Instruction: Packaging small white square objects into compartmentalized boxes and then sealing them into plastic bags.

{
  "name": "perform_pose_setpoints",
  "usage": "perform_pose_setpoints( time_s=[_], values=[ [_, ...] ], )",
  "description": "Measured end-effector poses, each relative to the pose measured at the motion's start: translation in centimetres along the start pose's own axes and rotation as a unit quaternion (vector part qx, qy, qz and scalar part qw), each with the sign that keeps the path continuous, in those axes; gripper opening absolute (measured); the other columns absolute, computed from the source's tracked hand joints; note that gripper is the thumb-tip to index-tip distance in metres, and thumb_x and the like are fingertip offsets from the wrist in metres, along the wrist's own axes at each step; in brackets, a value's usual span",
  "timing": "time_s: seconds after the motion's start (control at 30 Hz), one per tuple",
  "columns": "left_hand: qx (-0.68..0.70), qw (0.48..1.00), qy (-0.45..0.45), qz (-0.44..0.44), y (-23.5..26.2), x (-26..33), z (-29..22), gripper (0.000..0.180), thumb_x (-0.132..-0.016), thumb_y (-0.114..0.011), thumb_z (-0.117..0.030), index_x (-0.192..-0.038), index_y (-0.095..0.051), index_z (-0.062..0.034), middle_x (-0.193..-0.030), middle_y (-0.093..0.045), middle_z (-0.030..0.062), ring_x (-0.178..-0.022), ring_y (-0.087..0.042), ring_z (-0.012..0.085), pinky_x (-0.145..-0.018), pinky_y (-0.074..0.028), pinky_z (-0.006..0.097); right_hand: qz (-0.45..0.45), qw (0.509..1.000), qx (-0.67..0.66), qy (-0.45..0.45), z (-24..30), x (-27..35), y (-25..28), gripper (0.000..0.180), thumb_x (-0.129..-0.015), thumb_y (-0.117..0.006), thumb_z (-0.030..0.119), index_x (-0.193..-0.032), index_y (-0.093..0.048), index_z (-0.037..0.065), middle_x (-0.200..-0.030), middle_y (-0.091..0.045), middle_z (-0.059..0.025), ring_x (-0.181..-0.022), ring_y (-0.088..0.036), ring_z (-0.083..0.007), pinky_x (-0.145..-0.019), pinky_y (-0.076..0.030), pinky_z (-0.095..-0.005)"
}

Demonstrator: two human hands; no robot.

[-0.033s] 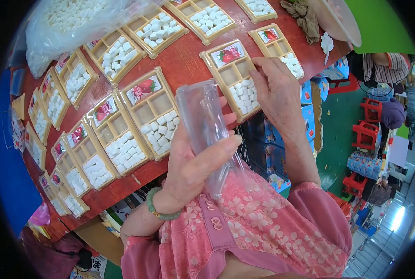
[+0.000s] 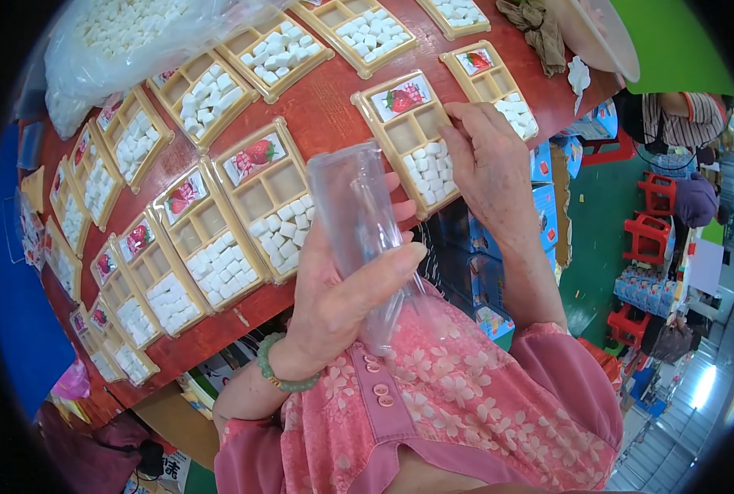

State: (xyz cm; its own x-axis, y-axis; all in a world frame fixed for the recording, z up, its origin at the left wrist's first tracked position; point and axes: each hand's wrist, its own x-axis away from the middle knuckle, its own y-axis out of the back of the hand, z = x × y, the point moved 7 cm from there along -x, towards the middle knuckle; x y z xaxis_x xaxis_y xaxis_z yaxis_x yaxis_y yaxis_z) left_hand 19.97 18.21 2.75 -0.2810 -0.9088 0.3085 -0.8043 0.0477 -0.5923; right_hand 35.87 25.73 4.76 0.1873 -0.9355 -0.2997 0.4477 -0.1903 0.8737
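My left hand (image 2: 334, 300) is closed around clear plastic covers (image 2: 352, 193), nested long and narrow, its thumb across them. Its fingertips show behind the plastic, close to the left edge of a tan compartment tray (image 2: 429, 128). That tray has a berry picture card at its far end, two bare compartments in the middle and white marshmallow-like cubes (image 2: 433, 173) at the near end. On the tray's right rim, my right hand (image 2: 490, 156) has its thumb and bent fingers closed at the edge; the fingertips are partly hidden.
Several similar trays (image 2: 256, 185) stand in rows on the red table (image 2: 326, 99). A large clear bag of white cubes (image 2: 128, 37) lies at the far left. A brown cloth (image 2: 536, 33) and a pale round basin (image 2: 601, 37) sit far right. Blue boxes (image 2: 482, 280) are below the table edge.
The clear covers in my left hand have shifted slightly to the left at their upper end. My right hand stays at the tray's rim.
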Motion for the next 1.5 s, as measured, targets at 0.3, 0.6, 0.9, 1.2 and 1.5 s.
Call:
perform_pose_setpoints(
  time_s=[0.3,0.6,0.9,1.2,1.5],
  values=[
    [0.090,0.996,-0.002,0.006,0.8,0.1,-0.6,0.061,-0.081,-0.064,-0.008,-0.135,-0.037,0.0012,-0.129,-0.049,0.0102,-0.117,-0.051,0.0197,-0.097,-0.043,0.033,0.000,0.998,-0.063,-0.018,1.6,1.6,-1.3,0.019,-0.083,-0.060,0.001,-0.102,-0.062,-0.001,-0.090,-0.062,-0.0135,-0.078,-0.063,-0.0268,-0.066,-0.049,-0.0325],
    [0.137,0.990,0.001,-0.032,2.6,0.0,-0.2,0.053,-0.084,-0.064,-0.010,-0.131,-0.042,0.0016,-0.127,-0.051,0.0100,-0.114,-0.054,0.0208,-0.094,-0.045,0.034,-0.003,0.993,-0.117,0.021,4.1,2.0,-2.6,0.018,-0.083,-0.062,0.002,-0.101,-0.063,0.000,-0.089,-0.061,-0.0137,-0.077,-0.063,-0.0279,-0.066,-0.049,-0.0334],
    [0.078,0.995,-0.020,-0.056,2.0,0.2,-0.6,0.057,-0.080,-0.072,-0.011,-0.128,-0.044,0.0014,-0.118,-0.055,0.0098,-0.111,-0.055,0.0202,-0.092,-0.046,0.033,0.023,0.974,-0.223,0.021,5.4,2.4,1.4,0.020,-0.083,-0.059,0.002,-0.102,-0.062,-0.002,-0.093,-0.062,-0.0108,-0.080,-0.061,-0.0205,-0.071,-0.047,-0.0285],
    [0.035,0.994,-0.079,-0.068,0.6,0.2,-0.7,0.061,-0.083,-0.067,-0.007,-0.136,-0.037,-0.0012,-0.124,-0.051,0.0102,-0.115,-0.052,0.0211,-0.097,-0.044,0.034,0.149,0.863,-0.477,-0.072,6.1,4.4,2.2,0.031,-0.075,-0.070,-0.002,-0.104,-0.062,-0.001,-0.085,-0.063,-0.0035,-0.079,-0.059,-0.0083,-0.070,-0.046,-0.0221],
    [0.007,0.997,-0.067,-0.034,-1.1,-0.6,-1.0,0.063,-0.084,-0.066,-0.009,-0.139,-0.034,-0.0053,-0.130,-0.047,0.0100,-0.117,-0.050,0.0203,-0.093,-0.045,0.032,-0.009,0.886,-0.429,-0.173,-4.5,2.9,5.0,0.031,-0.088,-0.057,-0.001,-0.119,-0.056,-0.003,-0.091,-0.062,-0.0024,-0.083,-0.055,-0.0063,-0.072,-0.045,-0.0203]
  ],
)
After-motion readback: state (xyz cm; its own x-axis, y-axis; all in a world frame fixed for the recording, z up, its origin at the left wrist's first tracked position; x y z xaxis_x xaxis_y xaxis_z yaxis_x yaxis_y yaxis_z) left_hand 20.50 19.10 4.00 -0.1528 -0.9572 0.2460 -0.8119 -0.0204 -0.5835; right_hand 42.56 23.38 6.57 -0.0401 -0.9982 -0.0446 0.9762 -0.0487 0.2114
